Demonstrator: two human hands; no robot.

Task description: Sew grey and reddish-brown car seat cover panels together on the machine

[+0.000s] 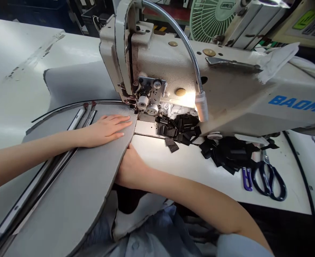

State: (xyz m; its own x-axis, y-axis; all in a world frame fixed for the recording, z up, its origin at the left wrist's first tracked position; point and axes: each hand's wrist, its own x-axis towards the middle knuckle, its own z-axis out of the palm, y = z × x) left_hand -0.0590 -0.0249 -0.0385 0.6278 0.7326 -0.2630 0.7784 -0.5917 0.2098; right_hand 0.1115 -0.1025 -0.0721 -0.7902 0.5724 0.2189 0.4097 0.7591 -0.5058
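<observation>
A large grey fabric panel [74, 192] with a zipper [39, 178] sewn along it lies across the white table and runs up to the needle of a cream sewing machine [173, 67]. My left hand [106, 129] lies flat on top of the panel, fingers stretched toward the needle. My right hand [130, 169] reaches under the panel's right edge; its fingers are hidden beneath the cloth.
A heap of small black fabric pieces [184, 130] sits under the machine arm, more [229, 151] to the right. Dark scissors [269, 176] and a purple thread snip [247, 178] lie near the table's right front edge. A gooseneck lamp [201, 105] shines on the bed. A green fan [213, 18] stands behind.
</observation>
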